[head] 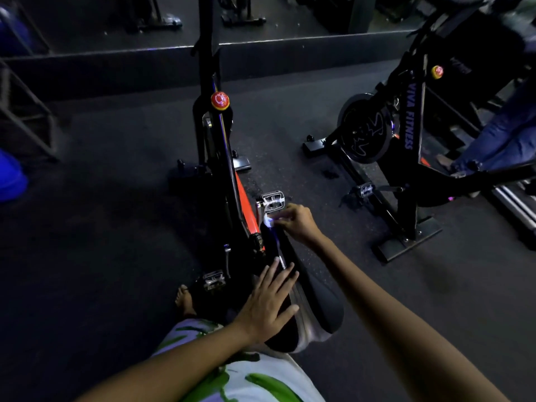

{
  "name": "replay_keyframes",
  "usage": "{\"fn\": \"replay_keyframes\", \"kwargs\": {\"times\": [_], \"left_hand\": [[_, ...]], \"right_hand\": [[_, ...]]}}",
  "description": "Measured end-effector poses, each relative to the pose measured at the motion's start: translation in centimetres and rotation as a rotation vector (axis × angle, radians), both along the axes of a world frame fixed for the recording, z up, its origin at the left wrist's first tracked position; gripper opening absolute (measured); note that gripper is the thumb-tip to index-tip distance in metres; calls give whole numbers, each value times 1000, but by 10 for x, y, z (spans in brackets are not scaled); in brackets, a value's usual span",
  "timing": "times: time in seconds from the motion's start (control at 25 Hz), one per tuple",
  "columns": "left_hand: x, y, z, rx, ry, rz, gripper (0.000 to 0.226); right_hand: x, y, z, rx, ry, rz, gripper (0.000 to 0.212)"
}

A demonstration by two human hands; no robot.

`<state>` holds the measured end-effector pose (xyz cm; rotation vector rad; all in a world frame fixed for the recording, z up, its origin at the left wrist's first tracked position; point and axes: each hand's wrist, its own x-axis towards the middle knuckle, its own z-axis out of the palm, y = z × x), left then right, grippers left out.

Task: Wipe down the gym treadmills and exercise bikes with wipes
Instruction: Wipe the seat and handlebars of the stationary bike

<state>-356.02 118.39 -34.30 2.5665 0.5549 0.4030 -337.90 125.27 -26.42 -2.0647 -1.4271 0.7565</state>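
Observation:
A black and orange exercise bike [220, 175] stands in front of me, its black saddle [316, 303] pointing away from me at the lower centre. My left hand [269, 303] rests flat on the saddle's left side with fingers spread. My right hand [295, 223] pinches a small white wipe [268, 220] against the saddle's nose, just below the silver right pedal [272, 201]. The left pedal [214, 280] shows lower left, beside my bare foot [184, 300].
A second black exercise bike [406, 134] marked VIVA FITNESS stands to the right, with a person's jeans-clad legs [499, 143] on it. A raised ledge [116, 68] and mirror run along the back. Metal racking [26, 117] and a blue object [11, 175] sit at left. Dark rubber floor surrounds the bikes.

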Motion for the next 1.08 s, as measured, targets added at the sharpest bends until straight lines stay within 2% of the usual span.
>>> {"fn": "replay_keyframes", "kwargs": {"times": [0.12, 0.32, 0.4, 0.48, 0.6, 0.72, 0.84, 0.92, 1.08], "left_hand": [[0, -2, -1, -44, 11, 1, 63], [-1, -1, 4, -97, 80, 9, 62], [0, 0, 6, -99, 95, 7, 63], [1, 0, 7, -70, 121, 13, 65], [0, -1, 10, -9, 148, 20, 64], [-2, 1, 9, 29, 192, 18, 61], [-2, 7, 9, 0, 191, -1, 62], [-4, 12, 7, 4, 169, -27, 65], [-11, 22, 6, 20, 124, -112, 72]], "right_hand": [[-3, 17, -1, -28, -29, 27, 23], [10, -22, -12, 172, -87, 231, 19], [8, -12, -12, 180, -128, 250, 18], [1, 13, -5, 94, -131, 220, 16], [-1, 29, 1, -142, -51, 106, 33], [3, 3, -12, -104, 81, -183, 37], [-4, -30, -16, -37, 208, -356, 23], [-5, -46, -14, -64, 255, -375, 17], [-3, -81, -6, -166, 153, -357, 14]]}}
